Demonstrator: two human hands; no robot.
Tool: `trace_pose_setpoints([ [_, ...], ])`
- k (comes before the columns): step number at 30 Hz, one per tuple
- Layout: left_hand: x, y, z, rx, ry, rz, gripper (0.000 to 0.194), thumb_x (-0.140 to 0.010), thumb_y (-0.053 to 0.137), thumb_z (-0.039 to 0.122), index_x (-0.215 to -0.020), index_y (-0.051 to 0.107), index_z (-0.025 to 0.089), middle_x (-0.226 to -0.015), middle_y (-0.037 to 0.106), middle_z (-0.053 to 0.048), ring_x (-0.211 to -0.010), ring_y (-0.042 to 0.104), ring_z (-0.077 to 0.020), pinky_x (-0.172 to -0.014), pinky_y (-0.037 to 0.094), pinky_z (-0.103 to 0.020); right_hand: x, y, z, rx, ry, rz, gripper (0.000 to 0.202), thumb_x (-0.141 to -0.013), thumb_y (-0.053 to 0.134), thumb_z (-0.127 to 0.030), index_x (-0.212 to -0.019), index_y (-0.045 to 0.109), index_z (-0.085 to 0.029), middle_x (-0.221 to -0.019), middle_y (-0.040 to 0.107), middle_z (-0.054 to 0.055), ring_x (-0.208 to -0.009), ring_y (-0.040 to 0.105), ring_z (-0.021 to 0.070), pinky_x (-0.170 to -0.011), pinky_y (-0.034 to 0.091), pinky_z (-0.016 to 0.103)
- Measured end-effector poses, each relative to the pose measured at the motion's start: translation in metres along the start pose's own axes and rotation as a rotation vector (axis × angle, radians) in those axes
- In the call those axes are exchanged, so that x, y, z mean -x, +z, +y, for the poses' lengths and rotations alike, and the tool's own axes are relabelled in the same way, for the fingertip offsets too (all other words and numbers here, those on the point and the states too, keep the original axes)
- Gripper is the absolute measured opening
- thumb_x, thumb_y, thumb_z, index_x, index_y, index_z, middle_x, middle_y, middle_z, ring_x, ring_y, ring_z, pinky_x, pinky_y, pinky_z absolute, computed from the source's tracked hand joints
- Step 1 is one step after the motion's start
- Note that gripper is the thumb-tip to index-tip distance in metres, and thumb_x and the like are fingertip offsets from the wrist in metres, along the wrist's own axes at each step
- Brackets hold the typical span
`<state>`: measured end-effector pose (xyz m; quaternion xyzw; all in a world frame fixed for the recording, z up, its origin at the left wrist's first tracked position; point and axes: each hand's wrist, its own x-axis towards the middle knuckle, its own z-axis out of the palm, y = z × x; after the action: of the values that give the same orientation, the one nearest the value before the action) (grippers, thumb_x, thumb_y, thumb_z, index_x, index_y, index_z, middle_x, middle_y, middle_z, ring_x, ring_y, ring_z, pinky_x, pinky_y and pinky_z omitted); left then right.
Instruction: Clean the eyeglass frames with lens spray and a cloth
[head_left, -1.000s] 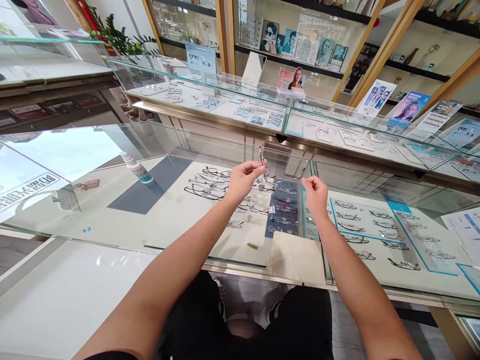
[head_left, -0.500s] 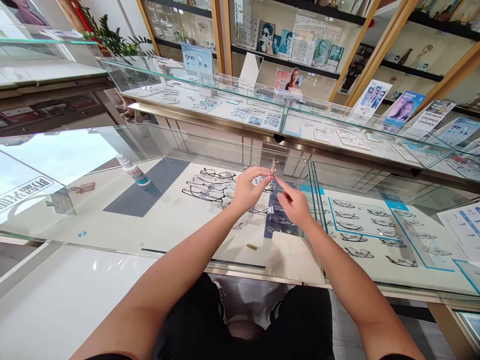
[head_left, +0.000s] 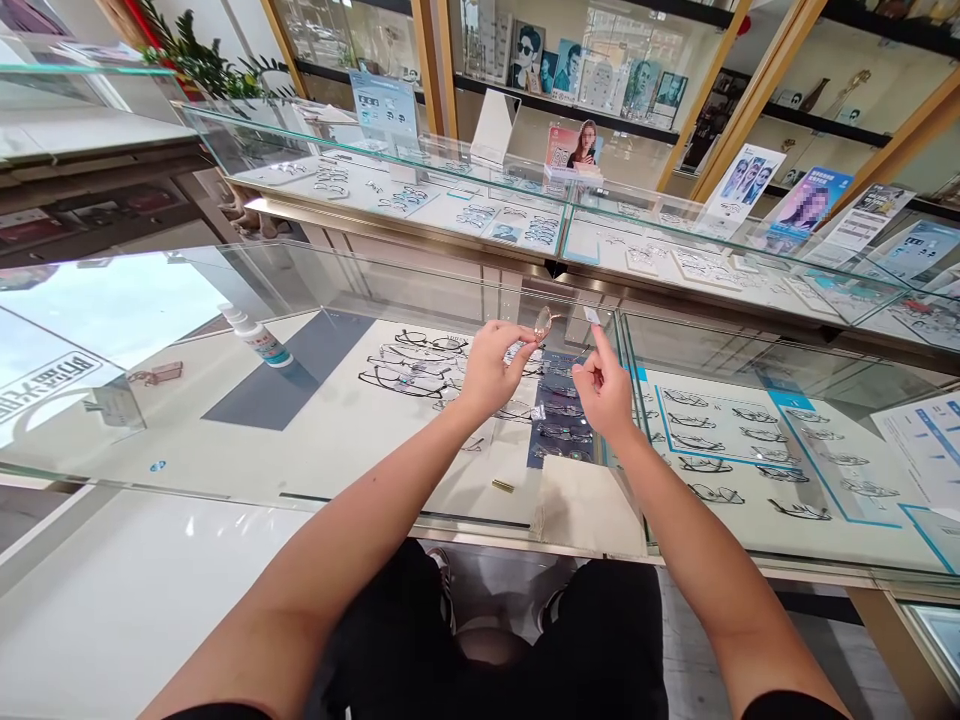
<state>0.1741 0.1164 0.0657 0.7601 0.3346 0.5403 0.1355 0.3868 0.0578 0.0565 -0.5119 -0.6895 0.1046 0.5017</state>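
Observation:
My left hand [head_left: 491,370] pinches a pair of thin-rimmed glasses [head_left: 543,322] between thumb and fingertips, held up above the glass counter. One round lens faces me; much of the frame is hidden or too small to make out. To its right, apart from the glasses, is my right hand [head_left: 606,390]. Its index finger points up while the other fingers curl in. A small white tag [head_left: 592,315] shows at that fingertip; whether it sticks to the finger I cannot tell. Below my hands, several pairs of glasses [head_left: 412,365] lie in rows, some on a dark strip [head_left: 551,405].
A white spray bottle [head_left: 259,338] stands on the counter at left. Near the front edge are a beige cloth [head_left: 585,505] and a small gold-coloured piece [head_left: 502,486]. More frames [head_left: 716,494] lie at right. A second glass showcase [head_left: 450,205] runs behind.
My right hand has drawn away from the glasses to the right, its index finger now raised with the white tag at the tip. My left hand still holds the glasses, a lens now turned more into view.

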Motion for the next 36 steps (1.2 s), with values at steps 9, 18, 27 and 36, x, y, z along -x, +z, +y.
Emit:
trace_pose_setpoints([
  [9, -0.001, 0.0, 0.0, -0.006, -0.029, -0.028, 0.015, -0.105, 0.061, 0.034, -0.101, 0.073, 0.027, -0.112, 0.083, -0.004, -0.111, 0.068, -0.0272, -0.102, 0.051, -0.048, 0.0, -0.004, -0.006, 0.009, -0.009, 0.097, 0.068, -0.101, 0.054, -0.037, -0.166, 0.042, -0.024, -0.073, 0.048, -0.004, -0.063, 0.045, 0.0177, -0.06, 0.043, 0.033],
  [18, -0.008, -0.005, -0.015, 0.076, -0.184, 0.131, 0.011, -0.102, 0.066, 0.034, -0.098, 0.073, 0.027, -0.112, 0.082, -0.002, -0.112, 0.068, -0.0256, -0.099, 0.051, -0.043, 0.03, -0.065, -0.08, 0.17, 0.078, -0.557, 0.023, -0.099, 0.07, -0.037, -0.08, 0.066, -0.024, -0.078, 0.066, -0.001, -0.074, 0.058, 0.0169, -0.07, 0.043, 0.031],
  [27, -0.012, -0.005, -0.025, 0.109, -0.251, 0.187, 0.015, -0.101, 0.067, 0.039, -0.099, 0.075, 0.027, -0.11, 0.082, -0.004, -0.111, 0.068, -0.0264, -0.094, 0.049, -0.041, 0.167, -0.109, -0.071, 0.421, 0.067, -0.655, 0.02, -0.093, 0.079, -0.032, -0.112, 0.072, -0.029, -0.121, 0.074, 0.01, -0.11, 0.069, 0.0325, -0.093, 0.059, 0.048],
  [36, -0.012, -0.01, -0.023, 0.139, -0.299, 0.209, 0.017, -0.099, 0.064, 0.038, -0.098, 0.075, 0.025, -0.107, 0.081, -0.005, -0.109, 0.068, -0.0261, -0.093, 0.048, -0.041, 0.181, -0.117, -0.054, 0.312, 0.143, -0.53, 0.025, -0.106, 0.062, -0.043, -0.104, 0.084, -0.033, -0.123, 0.078, 0.01, -0.115, 0.072, 0.0306, -0.098, 0.06, 0.049],
])
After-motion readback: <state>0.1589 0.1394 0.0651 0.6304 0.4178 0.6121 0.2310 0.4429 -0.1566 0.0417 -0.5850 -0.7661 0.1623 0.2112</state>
